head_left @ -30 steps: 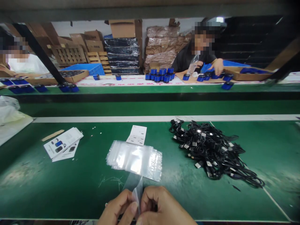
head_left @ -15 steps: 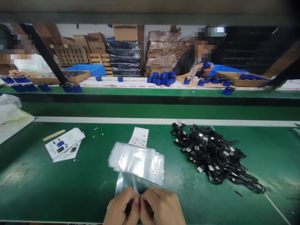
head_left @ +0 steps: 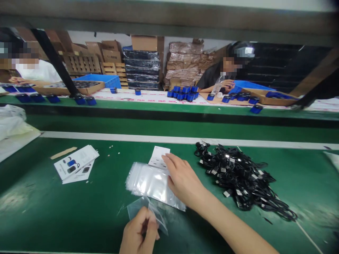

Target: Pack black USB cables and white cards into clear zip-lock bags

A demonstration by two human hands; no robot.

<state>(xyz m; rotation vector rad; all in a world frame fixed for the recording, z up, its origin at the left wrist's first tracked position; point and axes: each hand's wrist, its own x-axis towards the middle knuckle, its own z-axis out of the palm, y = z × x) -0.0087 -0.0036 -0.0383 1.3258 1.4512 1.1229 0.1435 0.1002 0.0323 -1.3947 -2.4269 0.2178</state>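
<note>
The left hand [head_left: 139,231] was low, close to the near edge of the green table [head_left: 79,218], with its thumb and index finger pressed together. Between them it had hold of one clear bag [head_left: 134,208], and its other fingers were curled in. The right hand [head_left: 182,176] was reaching farther forward, its forearm [head_left: 230,225] coming slantwise from the right over the near edge of the table. This hand was palm down and about half open: the fingers were side by side and slightly bent, and the thumb stood apart from them. Its fingertips were at the right side of a white leaflet [head_left: 159,151], but I could not tell whether they touched it or were only above it.

The clear bag was thin, see-through and creased, and it spread out on both sides of the pinching fingers. Just beyond it, toward the far edge of the table, lay a stack of bags [head_left: 148,181], fanned to the left and shining with white reflections. The stack covered the near part of the leaflet, which had small grey drawings. A tangled heap of black cables [head_left: 238,176] with silver plugs lay to the right
</note>
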